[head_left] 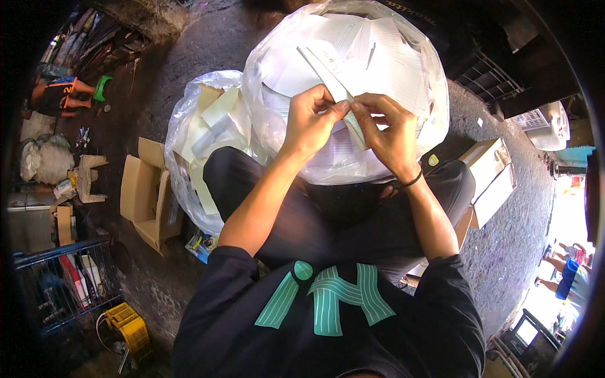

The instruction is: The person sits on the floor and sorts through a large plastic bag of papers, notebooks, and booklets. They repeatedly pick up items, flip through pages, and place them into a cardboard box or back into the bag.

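Note:
Above a large clear plastic bag full of lined white paper sheets, both my hands grip a thin white paper pad with a greyish long edge. My left hand pinches it from the left with thumb and fingers. From the other side my right hand pinches it close to the left thumb, fingers bent. The pad slants from upper left to lower right. I cannot make out whether it is bound or only folded.
Left of the big bag stands a smaller clear bag of paper and card pieces. An opened cardboard box sits beside it. Another carton is by my right knee. A blue metal rack and yellow object lie far left; people are at both sides.

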A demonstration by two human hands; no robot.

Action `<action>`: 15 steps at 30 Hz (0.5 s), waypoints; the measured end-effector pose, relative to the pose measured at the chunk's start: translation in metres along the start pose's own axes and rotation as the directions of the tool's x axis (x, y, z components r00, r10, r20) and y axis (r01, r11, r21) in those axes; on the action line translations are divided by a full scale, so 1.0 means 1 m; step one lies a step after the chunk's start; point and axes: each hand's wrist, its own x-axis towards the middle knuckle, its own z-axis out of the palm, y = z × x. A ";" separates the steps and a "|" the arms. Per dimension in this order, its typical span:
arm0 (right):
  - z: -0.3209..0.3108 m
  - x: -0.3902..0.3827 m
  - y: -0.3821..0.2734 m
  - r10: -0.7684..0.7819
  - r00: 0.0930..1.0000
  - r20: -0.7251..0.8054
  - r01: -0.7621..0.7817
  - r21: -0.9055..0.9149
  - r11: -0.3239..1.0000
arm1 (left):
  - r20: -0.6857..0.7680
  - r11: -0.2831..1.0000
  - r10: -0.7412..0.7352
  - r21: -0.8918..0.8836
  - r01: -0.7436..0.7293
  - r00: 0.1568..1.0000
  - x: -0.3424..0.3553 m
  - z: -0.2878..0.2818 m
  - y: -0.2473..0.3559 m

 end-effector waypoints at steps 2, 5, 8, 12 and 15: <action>0.004 -0.002 0.001 0.016 0.999 -0.045 -0.016 -0.003 1.000 | -0.024 1.000 0.025 -0.012 -0.026 0.999 0.000 0.006 0.000; 0.014 -0.003 0.004 -0.046 0.986 -0.161 0.035 -0.071 0.997 | 0.052 0.995 0.007 0.099 -0.012 0.999 0.001 -0.005 0.002; 0.005 0.004 0.006 0.024 0.973 -0.231 -0.021 0.016 1.000 | 0.030 0.999 0.036 0.008 -0.037 0.999 0.001 -0.010 0.010; -0.024 0.011 0.020 0.071 0.917 -0.392 0.006 0.191 0.982 | -0.087 0.992 0.125 0.037 -0.122 0.988 0.006 -0.015 0.010; -0.035 0.017 0.011 0.042 0.904 -0.426 0.020 0.140 0.990 | -0.049 0.974 0.201 0.119 -0.194 0.978 0.003 -0.012 0.017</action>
